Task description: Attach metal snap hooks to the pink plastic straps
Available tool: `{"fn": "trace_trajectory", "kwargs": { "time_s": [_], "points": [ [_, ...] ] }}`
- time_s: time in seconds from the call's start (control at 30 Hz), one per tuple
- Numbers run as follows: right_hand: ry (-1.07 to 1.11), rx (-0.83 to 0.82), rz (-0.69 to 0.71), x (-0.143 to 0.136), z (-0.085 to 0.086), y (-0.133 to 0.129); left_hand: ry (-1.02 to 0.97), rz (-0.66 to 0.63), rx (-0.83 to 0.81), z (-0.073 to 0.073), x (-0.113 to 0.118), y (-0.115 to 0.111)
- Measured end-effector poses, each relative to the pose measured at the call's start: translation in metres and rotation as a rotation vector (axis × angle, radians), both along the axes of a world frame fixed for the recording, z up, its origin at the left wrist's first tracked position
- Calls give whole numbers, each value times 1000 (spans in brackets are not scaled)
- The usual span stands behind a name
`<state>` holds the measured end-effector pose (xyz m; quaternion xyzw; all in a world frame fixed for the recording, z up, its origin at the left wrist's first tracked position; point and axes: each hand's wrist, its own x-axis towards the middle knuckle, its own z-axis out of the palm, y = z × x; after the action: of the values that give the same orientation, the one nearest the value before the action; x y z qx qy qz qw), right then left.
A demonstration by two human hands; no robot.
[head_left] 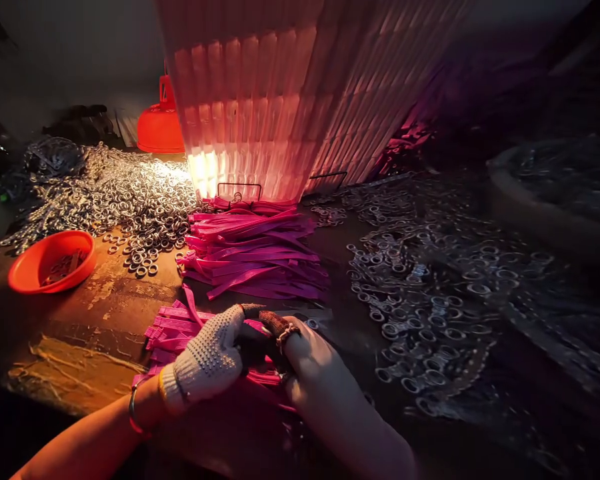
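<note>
My left hand (210, 357), in a white dotted glove with a dark fingertip, is curled in above a pile of pink strips (173, 330). Against it my right hand (313, 357) is closed, with brown covers on some fingers. The fingertips of both hands meet. Whatever is pinched between them is hidden by the fingers and shadow. Pink strips run beneath both hands. Just behind my right hand's knuckles lies a small metal ring piece (312, 324). Farther back a larger heap of pink and purple strips (255, 250) is laid crosswise.
A big heap of metal rings (130, 200) lies at the left under a red lamp (161, 127). A red bowl (80, 270) holds small dark pieces. Upright corrugated clear sheets (260, 107) stand at the back. Metal clasps (425, 300) spread over the right side, before a large basin (525, 193).
</note>
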<state>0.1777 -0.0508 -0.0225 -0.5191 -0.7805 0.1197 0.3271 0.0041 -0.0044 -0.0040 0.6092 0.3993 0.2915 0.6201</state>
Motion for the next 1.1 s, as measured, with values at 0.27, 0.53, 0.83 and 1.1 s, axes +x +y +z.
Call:
{"fn": "trace_trajectory", "kwargs": {
  "time_s": [0.27, 0.53, 0.83, 1.1],
  "points": [
    [-230, 71, -25, -6, 6, -3, 2, -5, 7, -4, -9, 0],
    [-239, -22, -101, -6, 14, -1, -189, 128, -448, 4, 9, 2],
    [-432, -205, -175, 4, 13, 21, 469, -135, 532, -7, 1, 67],
    [-591, -306, 63, -3, 6, 52, 1017, -126, 919, -1, 50, 150]
  ]
}}
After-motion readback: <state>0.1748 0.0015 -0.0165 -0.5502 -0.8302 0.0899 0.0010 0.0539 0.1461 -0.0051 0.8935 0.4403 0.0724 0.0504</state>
